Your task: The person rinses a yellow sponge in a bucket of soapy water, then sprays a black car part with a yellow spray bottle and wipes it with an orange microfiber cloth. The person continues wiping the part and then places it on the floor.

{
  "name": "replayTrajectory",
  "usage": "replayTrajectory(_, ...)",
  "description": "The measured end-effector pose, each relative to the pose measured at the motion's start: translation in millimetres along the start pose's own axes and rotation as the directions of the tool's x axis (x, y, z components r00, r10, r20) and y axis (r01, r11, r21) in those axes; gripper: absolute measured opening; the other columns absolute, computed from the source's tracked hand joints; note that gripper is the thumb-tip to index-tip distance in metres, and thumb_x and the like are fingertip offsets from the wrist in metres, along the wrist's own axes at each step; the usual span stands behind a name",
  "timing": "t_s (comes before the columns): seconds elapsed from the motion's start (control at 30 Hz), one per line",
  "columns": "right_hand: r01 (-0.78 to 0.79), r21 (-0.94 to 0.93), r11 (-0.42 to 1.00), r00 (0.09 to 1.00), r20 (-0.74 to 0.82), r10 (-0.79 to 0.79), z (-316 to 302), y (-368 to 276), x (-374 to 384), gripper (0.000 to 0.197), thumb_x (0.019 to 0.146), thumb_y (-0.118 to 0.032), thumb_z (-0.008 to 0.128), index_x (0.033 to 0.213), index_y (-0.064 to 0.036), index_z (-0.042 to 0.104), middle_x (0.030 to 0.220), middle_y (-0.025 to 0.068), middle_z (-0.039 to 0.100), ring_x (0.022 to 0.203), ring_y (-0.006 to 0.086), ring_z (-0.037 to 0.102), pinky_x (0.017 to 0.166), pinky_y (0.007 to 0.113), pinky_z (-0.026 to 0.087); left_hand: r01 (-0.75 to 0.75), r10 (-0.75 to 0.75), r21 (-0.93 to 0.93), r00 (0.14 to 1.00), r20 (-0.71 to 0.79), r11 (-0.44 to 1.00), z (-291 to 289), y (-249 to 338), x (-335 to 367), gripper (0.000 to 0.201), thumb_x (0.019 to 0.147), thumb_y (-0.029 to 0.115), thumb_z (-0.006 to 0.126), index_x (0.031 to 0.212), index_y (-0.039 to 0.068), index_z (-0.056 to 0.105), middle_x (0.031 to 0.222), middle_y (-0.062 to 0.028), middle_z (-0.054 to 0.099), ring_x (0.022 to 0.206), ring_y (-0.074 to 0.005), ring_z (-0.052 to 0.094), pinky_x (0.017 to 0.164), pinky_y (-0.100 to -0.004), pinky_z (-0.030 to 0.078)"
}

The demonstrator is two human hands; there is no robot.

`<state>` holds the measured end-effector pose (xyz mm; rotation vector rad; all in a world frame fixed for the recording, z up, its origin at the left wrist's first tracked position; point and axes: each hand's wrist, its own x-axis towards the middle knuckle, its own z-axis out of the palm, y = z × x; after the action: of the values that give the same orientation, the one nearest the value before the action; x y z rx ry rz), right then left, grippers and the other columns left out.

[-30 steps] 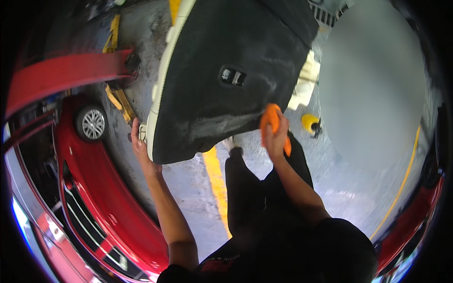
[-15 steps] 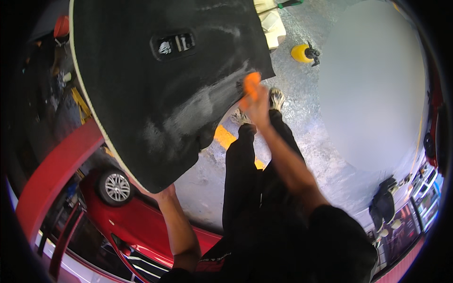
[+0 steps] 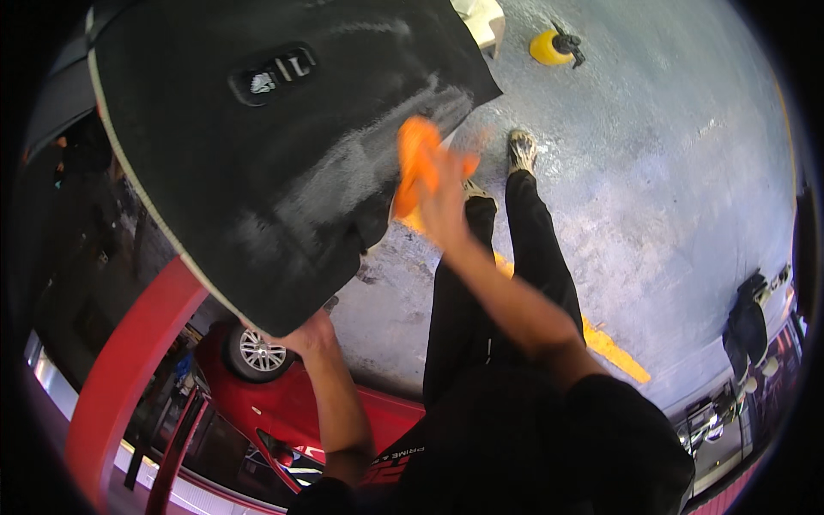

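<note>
A large black carpet-covered panel [image 3: 197,154] with a pale edge fills the upper left, tilted, with a recessed black handle [image 3: 273,74] and a greyish, dusty-looking band across its right part. At its near corner my left hand [image 3: 313,336] is closed on the edge, some fingers hidden beneath. My right hand [image 3: 442,206] is closed around what looks like an orange cloth [image 3: 418,146], smeared by motion. The cloth is over the panel's right edge, next to the greyish band; I cannot tell whether it touches.
A yellow pump sprayer [image 3: 549,47] stands on the grey floor [image 3: 635,172], near a cream plastic stool [image 3: 485,21]. A red car [image 3: 343,416] is parked at lower left, beside a red post [image 3: 129,360]. My shoes and black-trousered legs stand just right of the panel.
My right hand has swung left with the orange cloth, which now shows larger and more spread. The whole view has shifted, and my left hand stays on the panel's near corner.
</note>
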<state>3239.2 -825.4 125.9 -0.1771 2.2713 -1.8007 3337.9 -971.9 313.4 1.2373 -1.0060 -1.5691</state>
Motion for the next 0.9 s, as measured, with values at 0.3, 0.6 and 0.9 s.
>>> replayTrajectory(0.3,0.349,0.199,0.916,0.925,0.084,-0.37,18,-282,52,0.054,0.083,-0.015,0.073,0.136,-0.0097,0.062,0.137,0.0235,0.05,0.12,0.0424,0.05,0.105,0.048,0.042,0.146,-0.15,0.034,0.972,0.183,0.989,10,18,-1,0.053,0.109,0.047,0.035,0.147,0.011,0.045,0.143,-0.0053,0.056,0.133,-0.0222,0.053,0.113,-0.0421,0.041)
replayTrajectory(0.6,0.514,-0.006,0.858,0.842,0.193,-0.504,40,-256,1,0.049,0.079,-0.018,0.078,0.126,-0.0124,0.068,0.122,0.02,0.054,0.113,0.0382,0.052,0.097,0.047,0.046,0.311,-0.261,-0.115,0.911,0.318,0.944,-21,26,8,0.049,0.108,0.042,0.044,0.141,0.007,0.051,0.135,-0.0079,0.061,0.124,-0.0206,0.06,0.107,-0.0378,0.047)
replayTrajectory(0.9,0.683,-0.279,0.675,0.72,0.101,-0.687,128,-312,197,0.043,0.078,-0.02,0.077,0.12,-0.0179,0.069,0.118,0.0136,0.056,0.107,0.035,0.052,0.085,0.047,0.049,0.197,-0.19,-0.023,0.968,0.165,0.98,0,9,8,0.041,0.105,0.035,0.052,0.13,0.003,0.06,0.12,-0.0087,0.068,0.11,-0.0186,0.066,0.097,-0.0344,0.052)
